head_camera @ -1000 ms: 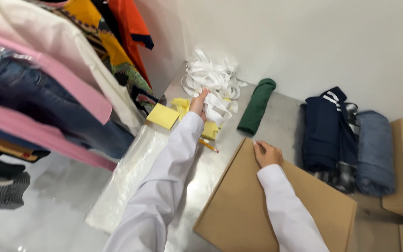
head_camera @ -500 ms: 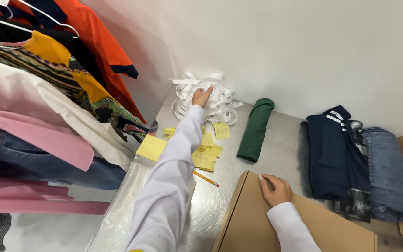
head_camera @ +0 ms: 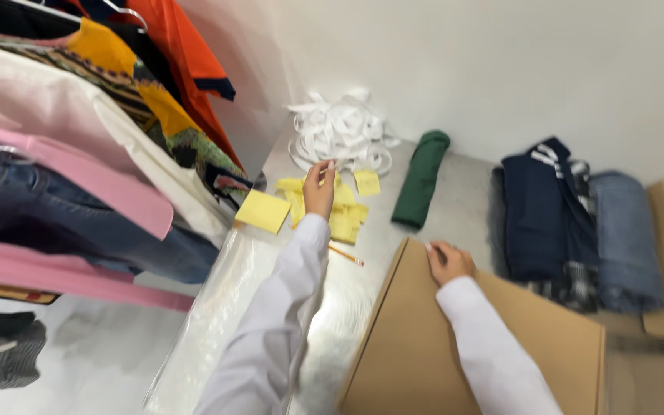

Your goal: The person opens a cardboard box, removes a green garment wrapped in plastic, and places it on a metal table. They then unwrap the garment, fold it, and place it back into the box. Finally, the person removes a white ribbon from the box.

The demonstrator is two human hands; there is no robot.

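Yellow notes (head_camera: 345, 215) are lying loose under our left hand (head_camera: 319, 190), fingers pinching what looks like white tape (head_camera: 340, 134), while our right hand (head_camera: 449, 263), fingers curled, is pressing the unfolded cardboard (head_camera: 455, 361).

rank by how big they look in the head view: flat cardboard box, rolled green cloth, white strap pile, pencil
1. Flat cardboard box, though it lies nearest the camera.
2. and 3. White strap pile and rolled green cloth look about alike; no firm order.
4. Pencil, smallest.
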